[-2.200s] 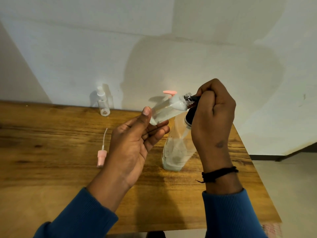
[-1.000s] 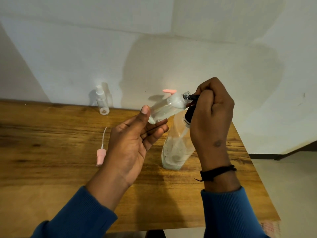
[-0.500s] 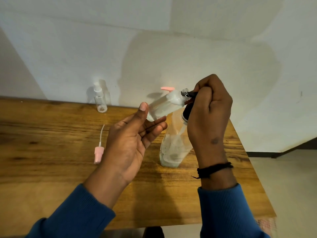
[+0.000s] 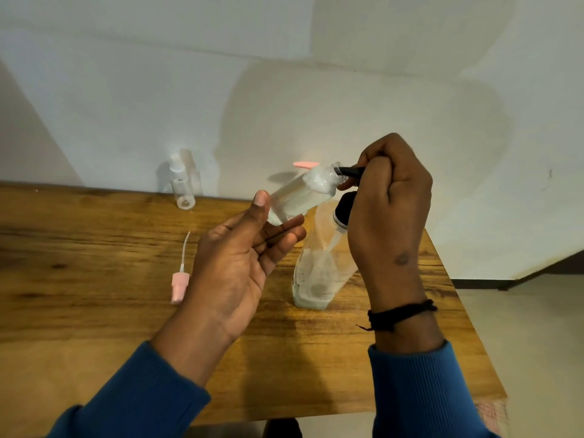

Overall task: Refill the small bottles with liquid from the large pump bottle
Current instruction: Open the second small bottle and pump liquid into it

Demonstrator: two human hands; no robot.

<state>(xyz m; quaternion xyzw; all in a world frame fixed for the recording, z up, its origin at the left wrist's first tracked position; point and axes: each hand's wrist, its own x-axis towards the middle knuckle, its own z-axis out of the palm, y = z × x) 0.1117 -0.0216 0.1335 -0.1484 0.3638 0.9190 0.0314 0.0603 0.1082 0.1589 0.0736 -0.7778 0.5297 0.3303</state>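
Observation:
My left hand (image 4: 240, 263) holds a small clear bottle (image 4: 300, 196) tilted, its open neck pointing up and to the right, between thumb and fingertips. White liquid shows inside near its neck. My right hand (image 4: 388, 200) grips the black pump head (image 4: 346, 210) of the large clear pump bottle (image 4: 319, 267), which stands on the wooden table (image 4: 94, 279). The black spout (image 4: 352, 170) meets the small bottle's neck. A little white liquid lies at the large bottle's bottom.
A pink spray cap (image 4: 178, 284) with its thin tube lies on the table left of my left hand. Another small clear bottle (image 4: 181, 188) stands at the back by the white wall. A pink piece (image 4: 305, 165) shows behind the held bottle. The table's right edge is near.
Both hands keep the same hold and the spout stays at the small bottle's neck. The view has shifted slightly; the bottles have barely moved.

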